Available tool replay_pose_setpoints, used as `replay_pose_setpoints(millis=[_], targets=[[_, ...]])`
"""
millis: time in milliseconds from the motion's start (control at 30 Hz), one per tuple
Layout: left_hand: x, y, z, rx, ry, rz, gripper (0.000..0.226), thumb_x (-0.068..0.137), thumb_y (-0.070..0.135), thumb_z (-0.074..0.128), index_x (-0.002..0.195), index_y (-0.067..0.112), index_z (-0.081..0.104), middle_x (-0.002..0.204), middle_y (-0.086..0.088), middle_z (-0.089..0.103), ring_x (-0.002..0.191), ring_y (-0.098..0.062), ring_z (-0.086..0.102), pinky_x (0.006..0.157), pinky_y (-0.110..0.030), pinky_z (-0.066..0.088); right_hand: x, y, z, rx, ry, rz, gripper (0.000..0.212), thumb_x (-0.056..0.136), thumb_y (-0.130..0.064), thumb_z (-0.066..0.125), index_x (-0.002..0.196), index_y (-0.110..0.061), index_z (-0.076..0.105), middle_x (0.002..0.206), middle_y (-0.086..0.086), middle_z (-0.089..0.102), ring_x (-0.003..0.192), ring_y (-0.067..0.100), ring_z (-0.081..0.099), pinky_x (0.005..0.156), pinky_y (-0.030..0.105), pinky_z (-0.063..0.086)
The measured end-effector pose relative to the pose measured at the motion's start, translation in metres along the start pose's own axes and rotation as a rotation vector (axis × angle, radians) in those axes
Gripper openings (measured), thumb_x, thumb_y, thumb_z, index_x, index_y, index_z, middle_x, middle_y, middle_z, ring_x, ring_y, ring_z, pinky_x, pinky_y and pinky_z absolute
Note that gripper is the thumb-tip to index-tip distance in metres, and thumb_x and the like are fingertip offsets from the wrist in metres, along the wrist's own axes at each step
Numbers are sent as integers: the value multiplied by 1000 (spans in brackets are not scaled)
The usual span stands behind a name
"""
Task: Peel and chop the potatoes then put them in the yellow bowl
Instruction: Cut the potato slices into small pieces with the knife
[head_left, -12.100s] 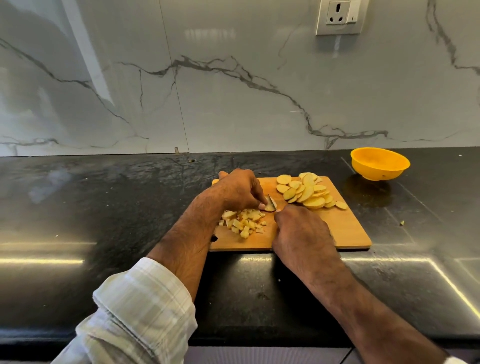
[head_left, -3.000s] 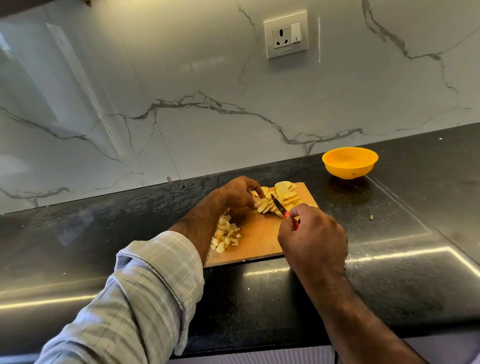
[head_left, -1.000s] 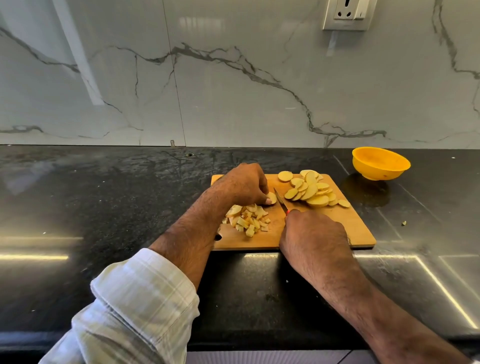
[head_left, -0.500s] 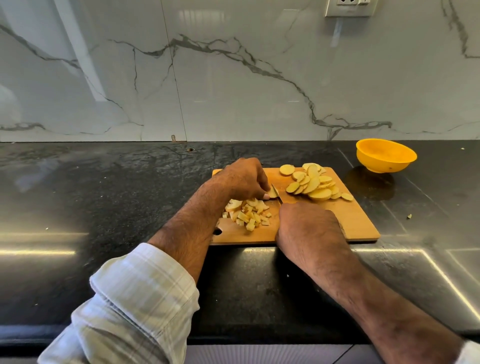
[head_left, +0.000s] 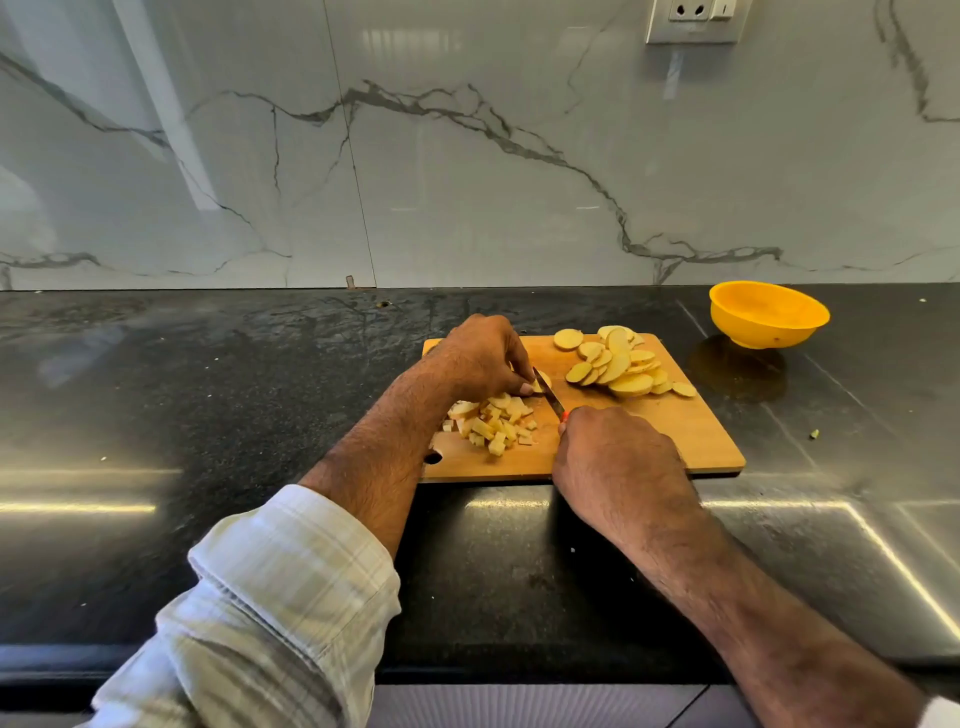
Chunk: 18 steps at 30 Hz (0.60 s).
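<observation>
Dicing underway: left hand (head_left: 480, 358) pins a pale potato slice (head_left: 540, 383) on the wooden cutting board (head_left: 691, 431); right hand (head_left: 618, 457) grips the red-handled knife (head_left: 548, 392). Next: cut down clear of fingertips.

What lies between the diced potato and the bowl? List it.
The knife in the right hand and the heap of slices lie on the board between the dice and the bowl. Past the board, only bare counter.
</observation>
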<state>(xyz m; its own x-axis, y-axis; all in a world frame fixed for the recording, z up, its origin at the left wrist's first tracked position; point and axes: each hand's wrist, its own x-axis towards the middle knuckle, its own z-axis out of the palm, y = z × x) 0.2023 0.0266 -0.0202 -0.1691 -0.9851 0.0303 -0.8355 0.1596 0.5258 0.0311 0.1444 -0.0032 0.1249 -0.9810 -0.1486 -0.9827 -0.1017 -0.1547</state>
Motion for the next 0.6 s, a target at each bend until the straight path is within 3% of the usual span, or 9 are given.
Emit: replay_pose_setpoints(millis=[233, 333, 433, 600], targets=[[-1, -1, -3, -32, -18, 19, 10, 83, 17, 89, 92, 21, 85, 93, 9, 79, 91, -6, 71, 92, -32, 62, -7, -8, -4, -129, -15, -50, 28, 98, -31, 60, 125, -23, 58, 92, -2, 52, 88, 19, 53, 75, 37, 48], [0, -2, -4, -43, -32, 26, 10, 83, 17, 90, 91, 20, 85, 91, 9, 80, 92, -7, 73, 93, -32, 62, 1, -22, -18, -217, -142, -60, 42, 92, -25, 72, 131, -21, 56, 114, 5, 62, 92, 24, 56, 74, 40, 49], [1, -2, -4, -47, -39, 31, 11, 82, 16, 90, 91, 20, 86, 90, 9, 80, 91, -6, 73, 93, -31, 61, 13, -29, -25, -226, -245, -45, 60, 86, -25, 81, 138, -17, 52, 125, 10, 60, 111, 30, 62, 79, 43, 54], [-2, -9, -6, -77, -1, 32, 11, 84, 15, 89, 93, 19, 85, 91, 9, 80, 91, -5, 73, 90, -27, 60, 9, -8, -4, -38, 34, -67, 27, 97, -34, 65, 120, -21, 61, 88, -3, 56, 87, 18, 60, 76, 36, 56]])
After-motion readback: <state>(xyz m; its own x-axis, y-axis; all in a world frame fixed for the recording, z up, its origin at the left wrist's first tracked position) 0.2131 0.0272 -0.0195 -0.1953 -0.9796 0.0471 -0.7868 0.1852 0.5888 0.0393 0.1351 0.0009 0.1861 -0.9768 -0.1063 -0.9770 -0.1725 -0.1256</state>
